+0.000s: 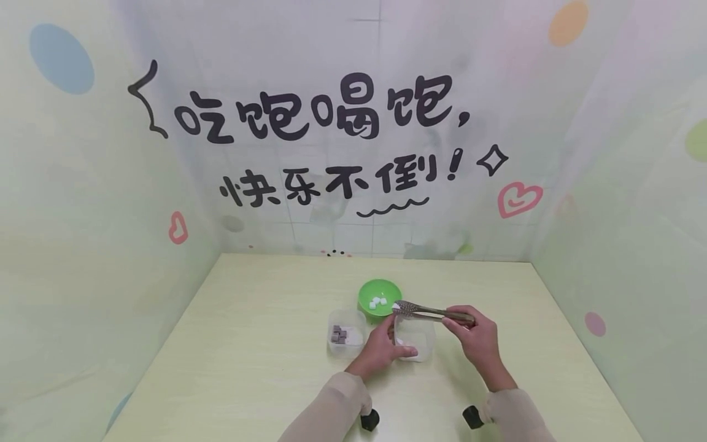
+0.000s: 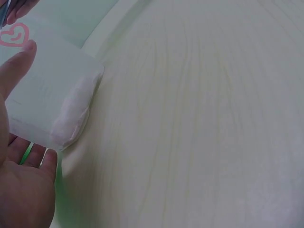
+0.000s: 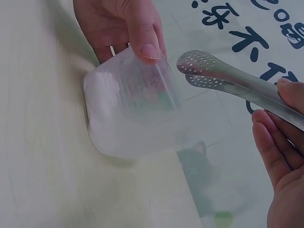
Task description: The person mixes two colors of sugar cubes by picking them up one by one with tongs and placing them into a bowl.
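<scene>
Head view: right hand point(image 1: 479, 339) grips silver perforated metal tongs point(image 1: 433, 311), their tips near the open top of a translucent square plastic container point(image 1: 426, 336)! Left hand point(image 1: 381, 351) clasps that container, just beside the round green bowl point(image 1: 393, 291) with white cubes point(image 1: 378, 303) on the pale wood-grained bench point(image 1: 265, 325).

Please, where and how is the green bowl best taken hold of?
Probably pinch the rim of the green bowl from its far left side: it stands upright, its edge free there, while in the head view the tongs overlap its near right edge.
</scene>
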`<action>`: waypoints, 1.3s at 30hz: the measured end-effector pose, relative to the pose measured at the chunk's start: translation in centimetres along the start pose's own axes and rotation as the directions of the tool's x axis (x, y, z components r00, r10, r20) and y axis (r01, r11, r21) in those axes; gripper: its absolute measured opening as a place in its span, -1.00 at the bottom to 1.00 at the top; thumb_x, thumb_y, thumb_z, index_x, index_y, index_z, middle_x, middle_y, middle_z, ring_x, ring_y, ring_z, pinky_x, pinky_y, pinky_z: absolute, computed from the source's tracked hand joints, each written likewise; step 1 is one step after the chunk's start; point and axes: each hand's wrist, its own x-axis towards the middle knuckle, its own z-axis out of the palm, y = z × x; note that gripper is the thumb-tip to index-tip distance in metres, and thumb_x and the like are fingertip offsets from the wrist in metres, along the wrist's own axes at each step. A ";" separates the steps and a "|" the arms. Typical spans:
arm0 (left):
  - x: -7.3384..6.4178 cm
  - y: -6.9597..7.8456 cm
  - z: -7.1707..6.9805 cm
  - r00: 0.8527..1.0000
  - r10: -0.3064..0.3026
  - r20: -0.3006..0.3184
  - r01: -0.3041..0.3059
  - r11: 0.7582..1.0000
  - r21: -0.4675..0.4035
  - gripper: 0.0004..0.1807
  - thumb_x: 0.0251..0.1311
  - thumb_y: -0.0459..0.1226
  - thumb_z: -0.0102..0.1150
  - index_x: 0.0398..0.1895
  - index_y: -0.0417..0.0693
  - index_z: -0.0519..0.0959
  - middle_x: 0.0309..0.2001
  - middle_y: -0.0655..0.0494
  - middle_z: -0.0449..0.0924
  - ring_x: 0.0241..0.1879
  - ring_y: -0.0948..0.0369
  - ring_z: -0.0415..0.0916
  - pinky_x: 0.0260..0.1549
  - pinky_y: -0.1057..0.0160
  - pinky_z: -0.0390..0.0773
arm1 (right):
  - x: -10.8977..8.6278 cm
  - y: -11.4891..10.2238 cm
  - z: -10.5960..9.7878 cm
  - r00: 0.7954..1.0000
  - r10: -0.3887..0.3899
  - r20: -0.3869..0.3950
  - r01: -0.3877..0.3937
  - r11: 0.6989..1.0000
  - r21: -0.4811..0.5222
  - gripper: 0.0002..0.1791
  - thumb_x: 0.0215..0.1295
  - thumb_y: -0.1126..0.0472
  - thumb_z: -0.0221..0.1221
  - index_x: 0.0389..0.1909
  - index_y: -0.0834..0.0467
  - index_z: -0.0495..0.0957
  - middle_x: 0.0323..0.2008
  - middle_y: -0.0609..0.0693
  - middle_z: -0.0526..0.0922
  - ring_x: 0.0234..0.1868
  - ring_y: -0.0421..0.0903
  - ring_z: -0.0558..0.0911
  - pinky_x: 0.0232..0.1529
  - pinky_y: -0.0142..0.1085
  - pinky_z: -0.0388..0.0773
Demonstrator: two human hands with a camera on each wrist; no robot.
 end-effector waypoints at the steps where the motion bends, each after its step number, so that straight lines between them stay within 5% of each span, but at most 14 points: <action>1: 0.0 0.0 0.0 1.000 -0.002 0.000 0.002 1.000 0.000 0.11 -0.12 -0.14 0.56 0.49 -0.13 0.11 0.40 -0.12 0.24 0.27 -0.08 0.32 0.25 -0.02 0.36 | 0.1 0.5 0.2 1.000 0.005 -0.004 -0.005 1.000 0.005 -0.79 0.04 0.46 0.38 -0.26 0.36 0.64 -0.42 0.18 0.72 -0.41 -0.35 0.64 -0.41 -0.58 0.58; 10: -0.1 0.0 0.0 1.000 0.003 0.006 -0.003 1.000 -0.012 0.06 -0.11 -0.15 0.55 0.47 -0.11 0.16 0.37 -0.10 0.28 0.25 -0.07 0.34 0.23 0.00 0.38 | 0.9 2.8 1.4 0.999 0.000 -0.042 0.002 0.999 0.039 -0.78 0.03 0.41 0.42 -0.26 0.29 0.66 -0.38 0.15 0.72 -0.41 -0.37 0.65 -0.41 -0.55 0.60; 27: -0.1 0.1 0.0 1.000 -0.001 0.003 0.001 1.000 -0.009 0.05 -0.11 -0.15 0.56 0.47 -0.11 0.18 0.36 -0.08 0.30 0.25 -0.03 0.35 0.25 0.01 0.37 | 1.6 2.6 2.9 0.997 0.065 -0.038 -0.065 0.998 0.006 -0.75 0.05 0.41 0.40 -0.22 0.35 0.64 -0.35 0.22 0.71 -0.41 -0.33 0.63 -0.42 -0.58 0.55; 39: -0.1 -0.1 0.0 1.000 0.010 -0.003 -0.010 1.000 0.016 0.05 -0.12 -0.12 0.56 0.45 -0.11 0.19 0.35 -0.09 0.31 0.26 -0.04 0.33 0.25 -0.02 0.36 | 1.0 2.4 2.0 0.998 0.052 -0.030 -0.052 0.999 0.015 -0.75 0.07 0.32 0.42 -0.21 0.27 0.66 -0.34 0.14 0.72 -0.38 -0.31 0.66 -0.40 -0.52 0.61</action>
